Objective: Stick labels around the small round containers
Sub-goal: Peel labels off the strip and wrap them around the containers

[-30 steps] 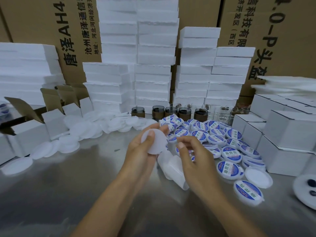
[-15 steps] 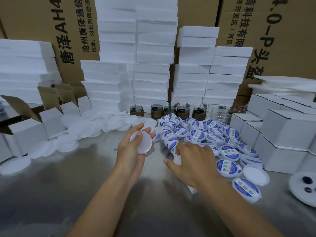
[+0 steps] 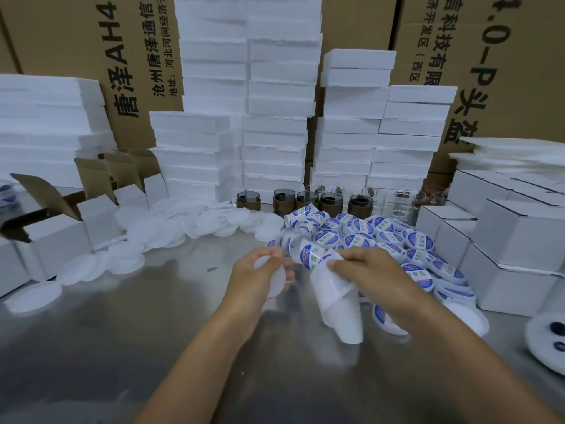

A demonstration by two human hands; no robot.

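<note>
The small white round plastic container (image 3: 270, 278) is in the left hand (image 3: 260, 280), whose fingers curl round its rim, above the middle of the shiny metal worktop (image 3: 122, 332). It is tipped on its side, I think so its wall faces the label. The right hand (image 3: 370, 270) pinches the strip of blue-and-white paper labels (image 3: 308, 254), and the white backing paper (image 3: 339, 307) hangs down (handy for peeling). A moment ago this hand was low on the strip; now it has lifted it beside the container. The pile of labelled blue-and-white round containers (image 3: 397, 240) lies toward the right edge.
</note>
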